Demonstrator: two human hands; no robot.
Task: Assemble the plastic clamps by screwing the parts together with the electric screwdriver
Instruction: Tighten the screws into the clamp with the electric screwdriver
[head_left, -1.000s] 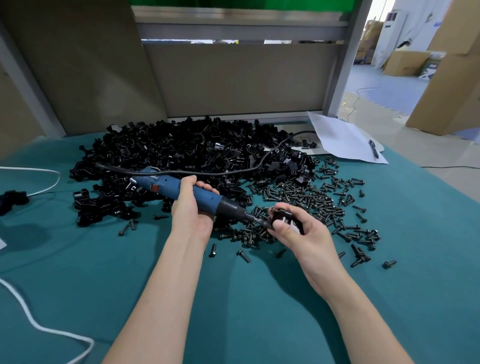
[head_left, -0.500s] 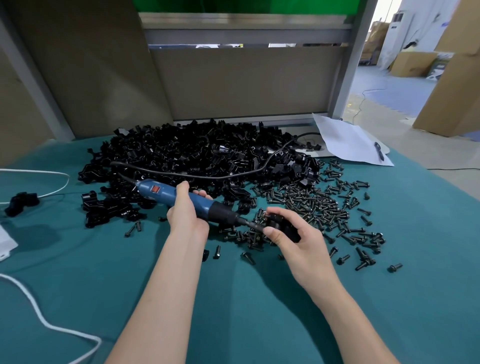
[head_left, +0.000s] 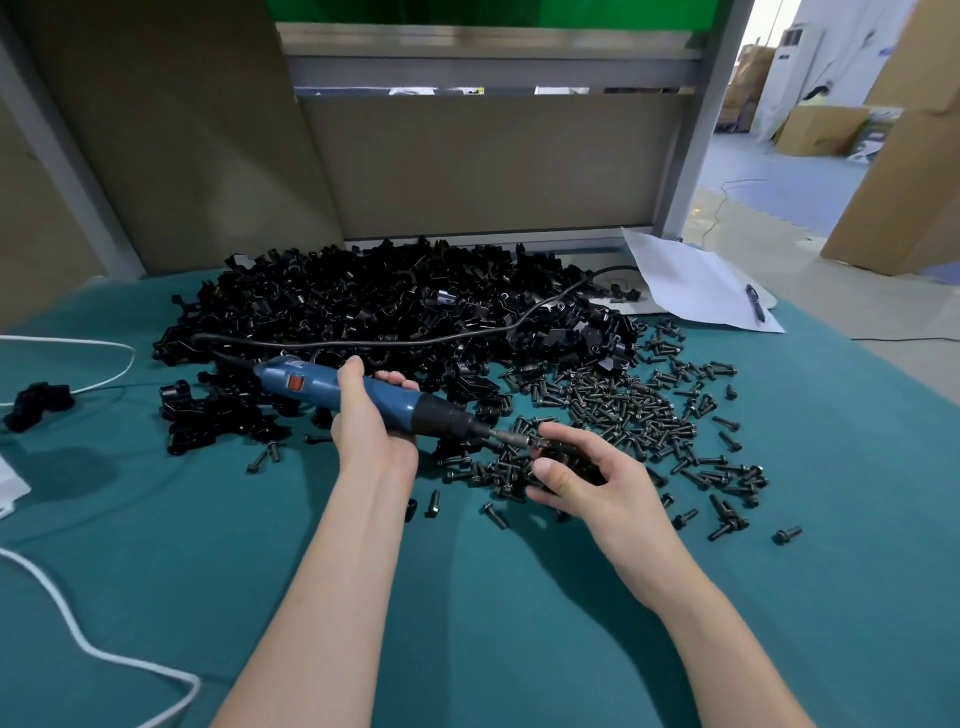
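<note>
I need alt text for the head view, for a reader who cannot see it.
The left hand grips a blue screwdriver, its tip at a black clamp held in the right hand. Behind them, a pile of clamp parts and loose screws lie on a teal table.

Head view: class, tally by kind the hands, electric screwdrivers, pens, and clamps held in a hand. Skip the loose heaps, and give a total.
Hands: 2, the left hand and the right hand
electric screwdriver: 1
pen: 1
held clamp: 1
Total: 5
</note>
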